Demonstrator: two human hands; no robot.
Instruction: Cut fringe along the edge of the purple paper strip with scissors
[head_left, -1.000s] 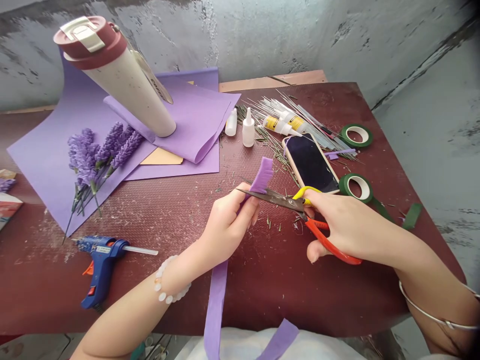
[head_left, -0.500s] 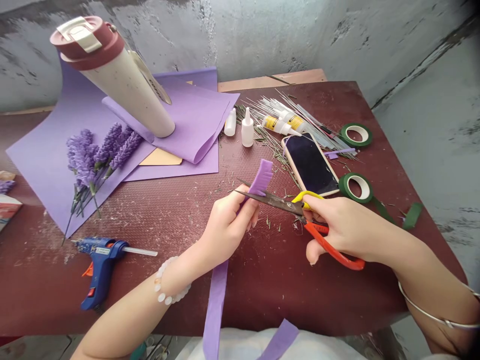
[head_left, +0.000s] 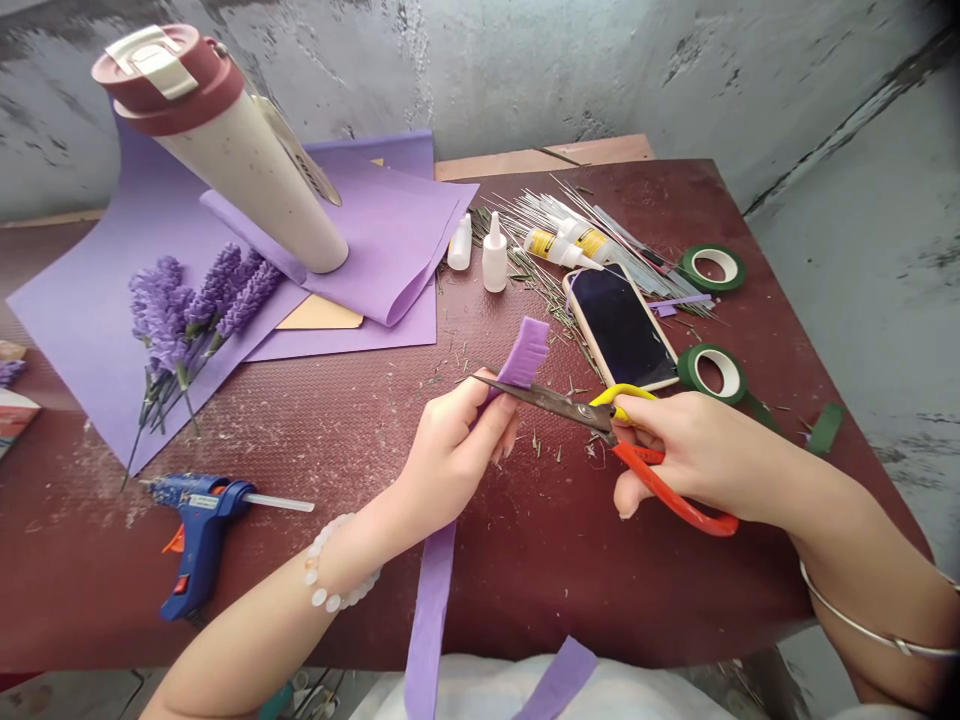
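My left hand (head_left: 456, 452) is closed around a long purple paper strip (head_left: 429, 620). The strip's fringed end (head_left: 525, 352) sticks up above my fingers, and its tail hangs down over the table's near edge. My right hand (head_left: 694, 450) grips scissors (head_left: 600, 415) with one yellow and one red handle. The blades are slightly apart and reach the strip just above my left fingers. Both hands hover over the dark red table (head_left: 360, 420).
A blue glue gun (head_left: 196, 510) lies at the near left. Purple paper flowers (head_left: 195, 310) rest on purple sheets (head_left: 90, 310) beside a tall white tumbler (head_left: 240, 150). Glue bottles (head_left: 493, 255), thin wires (head_left: 555, 215), a phone (head_left: 621, 325) and two green tape rolls (head_left: 711, 372) lie behind my hands.
The scissors and my right hand have drawn back slightly to the right, with the blades still at the strip. My left hand has stayed in place.
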